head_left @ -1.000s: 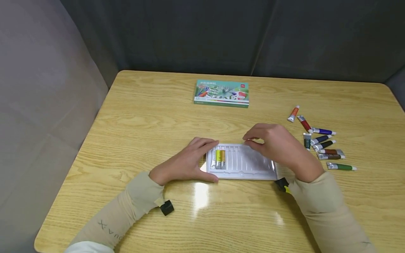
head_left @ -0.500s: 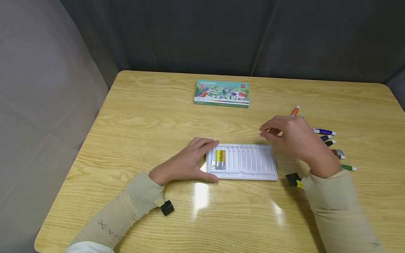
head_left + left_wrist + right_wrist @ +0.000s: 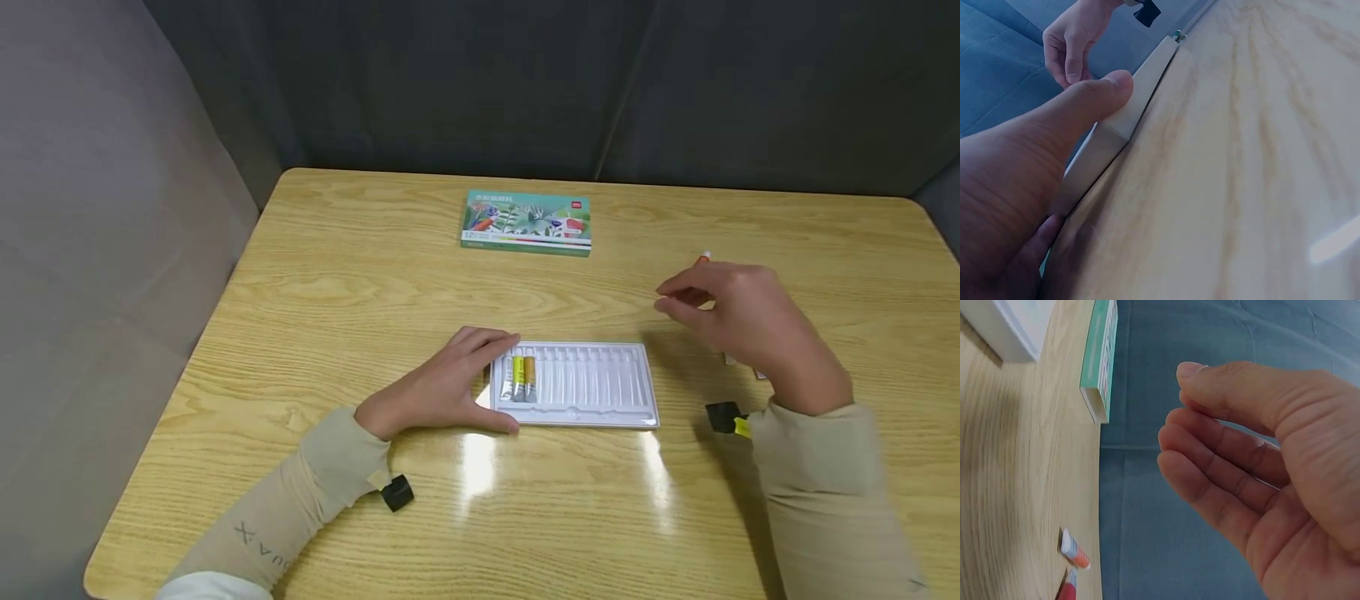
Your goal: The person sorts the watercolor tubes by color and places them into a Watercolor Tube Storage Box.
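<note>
My left hand (image 3: 442,387) spans the left end of a white plastic paint tray (image 3: 600,387), thumb along the near side and fingers at the far side. The left wrist view shows that thumb (image 3: 1100,97) against the tray's white side wall (image 3: 1104,159). Three paint tubes lie in its leftmost slots: a whitish one, a yellow one (image 3: 519,377) and an ochre one (image 3: 531,377). Raised above the table right of the tray, my right hand (image 3: 750,312) holds nothing; its fingers are loosely bent, thumb tip near the index finger. It hides most of the loose tubes.
An orange tube (image 3: 1075,550) and a red tube (image 3: 1068,589) lie on the wooden table near its far edge in the right wrist view. A green printed paint box (image 3: 525,223) lies behind the tray. Dark cloth (image 3: 450,83) hangs beyond the table's far edge.
My right hand has moved from over the tray to the right, over the loose tubes, uncovering the tray's right-hand slots. The left hand and tray stay in place.
</note>
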Demonstrator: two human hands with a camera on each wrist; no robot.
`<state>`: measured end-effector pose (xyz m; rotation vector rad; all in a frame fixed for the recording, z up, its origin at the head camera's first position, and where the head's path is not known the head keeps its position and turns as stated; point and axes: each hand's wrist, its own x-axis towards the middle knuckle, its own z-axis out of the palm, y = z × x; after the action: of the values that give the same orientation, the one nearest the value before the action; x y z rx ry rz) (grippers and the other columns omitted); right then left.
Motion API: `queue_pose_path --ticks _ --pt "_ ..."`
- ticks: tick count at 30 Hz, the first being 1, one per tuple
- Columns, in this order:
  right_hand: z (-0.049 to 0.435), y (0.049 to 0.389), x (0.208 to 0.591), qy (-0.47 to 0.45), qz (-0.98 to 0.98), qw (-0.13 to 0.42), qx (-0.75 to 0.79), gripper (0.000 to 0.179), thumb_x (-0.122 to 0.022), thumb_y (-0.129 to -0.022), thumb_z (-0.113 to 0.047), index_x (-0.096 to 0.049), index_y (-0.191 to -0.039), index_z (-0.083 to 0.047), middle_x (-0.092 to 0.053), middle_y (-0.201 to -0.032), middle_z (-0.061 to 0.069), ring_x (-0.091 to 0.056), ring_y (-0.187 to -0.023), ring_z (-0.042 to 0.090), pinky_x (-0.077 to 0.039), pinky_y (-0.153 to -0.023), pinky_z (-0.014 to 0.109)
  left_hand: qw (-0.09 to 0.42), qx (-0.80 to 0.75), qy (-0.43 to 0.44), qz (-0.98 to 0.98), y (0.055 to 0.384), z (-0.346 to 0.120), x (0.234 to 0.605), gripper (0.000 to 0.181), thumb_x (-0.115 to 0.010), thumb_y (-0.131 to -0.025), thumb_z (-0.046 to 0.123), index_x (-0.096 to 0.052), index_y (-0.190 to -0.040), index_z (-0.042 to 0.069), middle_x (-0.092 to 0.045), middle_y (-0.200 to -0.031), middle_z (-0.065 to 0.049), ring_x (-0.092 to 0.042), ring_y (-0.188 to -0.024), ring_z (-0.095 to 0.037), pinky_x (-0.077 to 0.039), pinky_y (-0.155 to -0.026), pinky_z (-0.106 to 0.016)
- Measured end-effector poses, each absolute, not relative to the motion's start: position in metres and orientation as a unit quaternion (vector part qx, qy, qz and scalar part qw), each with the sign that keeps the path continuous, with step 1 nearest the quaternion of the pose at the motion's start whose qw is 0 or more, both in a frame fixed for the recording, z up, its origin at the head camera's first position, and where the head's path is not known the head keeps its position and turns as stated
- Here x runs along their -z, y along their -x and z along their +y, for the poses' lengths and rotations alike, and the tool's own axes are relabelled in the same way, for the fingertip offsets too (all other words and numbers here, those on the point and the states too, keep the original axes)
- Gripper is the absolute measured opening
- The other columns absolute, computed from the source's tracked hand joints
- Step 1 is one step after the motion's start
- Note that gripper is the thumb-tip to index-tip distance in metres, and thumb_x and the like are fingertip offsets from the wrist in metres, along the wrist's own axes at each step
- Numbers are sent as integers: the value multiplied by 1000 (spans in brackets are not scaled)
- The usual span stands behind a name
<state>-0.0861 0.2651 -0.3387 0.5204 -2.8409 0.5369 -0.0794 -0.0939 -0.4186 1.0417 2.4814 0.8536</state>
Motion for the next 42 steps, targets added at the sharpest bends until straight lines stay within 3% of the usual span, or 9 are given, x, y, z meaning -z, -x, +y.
queue_pose_path --ticks 9,16,21,24,27,30,33,42 --pt "294 88 338 -131 -970 94 -179 13 -86 -84 -16 -82 -97 -14 -79 -86 1 -61 -71 -8 -37 -68 1 156 -299 -366 867 80 -93 420 112 -84 -76 64 -34 -163 17 -39 -163 -1 -36 -147 -18 -39 -123 -43" --pt "307 89 338 -102 -977 78 -173 21 -85 -86 -20 -81 -102 -8 -80 -89 11 -65 -69 -2 -33 -63 0 154 -296 -367 868 80 -93 421 112 -84 -76 65 -34 -163 17 -39 -163 -1 -36 -147 -18 -39 -123 -42" --pt "317 89 340 -85 -978 64 -182 22 -83 -88 -21 -80 -104 -6 -80 -91 13 -47 -69 -26 -33 -62 1 153 -296 -367 868 80 -93 421 112 -84 -76 65 -34 -163 17 -39 -163 -1 -36 -147 -18 -39 -123 -42" --pt "321 88 341 -73 -978 53 -189 23 -81 -90 -23 -79 -105 -6 -80 -92 15 -41 -70 -30 -34 -61 2 153 -296 -367 868 80 -93 421 111 -84 -76 65 -33 -163 17 -39 -163 -1 -36 -147 -18 -39 -123 -42" --pt "325 89 342 -59 -980 42 -184 26 -78 -93 -27 -79 -108 -6 -79 -95 17 -50 -70 -23 -37 -59 7 155 -295 -367 868 80 -93 421 112 -84 -76 65 -33 -163 17 -39 -163 -1 -36 -147 -18 -39 -123 -42" --pt "329 91 344 -41 -983 33 -178 31 -78 -93 -29 -78 -111 -4 -78 -100 23 -70 -75 7 -41 -57 15 157 -295 -366 868 80 -93 421 112 -84 -76 66 -33 -164 18 -38 -164 0 -35 -148 -17 -39 -123 -42" --pt "331 93 347 -28 -984 25 -171 34 -78 -93 -27 -77 -114 -1 -76 -106 28 -73 -86 41 -43 -56 23 158 -296 -365 869 80 -93 421 112 -84 -76 66 -32 -164 18 -38 -164 0 -35 -148 -17 -38 -123 -42" --pt "341 94 354 -21 -986 13 -166 32 -75 -95 -24 -74 -115 1 -76 -103 28 -70 -90 44 -43 -58 26 154 -295 -366 869 80 -94 421 112 -84 -76 65 -32 -164 18 -38 -164 -1 -35 -148 -17 -39 -123 -43"
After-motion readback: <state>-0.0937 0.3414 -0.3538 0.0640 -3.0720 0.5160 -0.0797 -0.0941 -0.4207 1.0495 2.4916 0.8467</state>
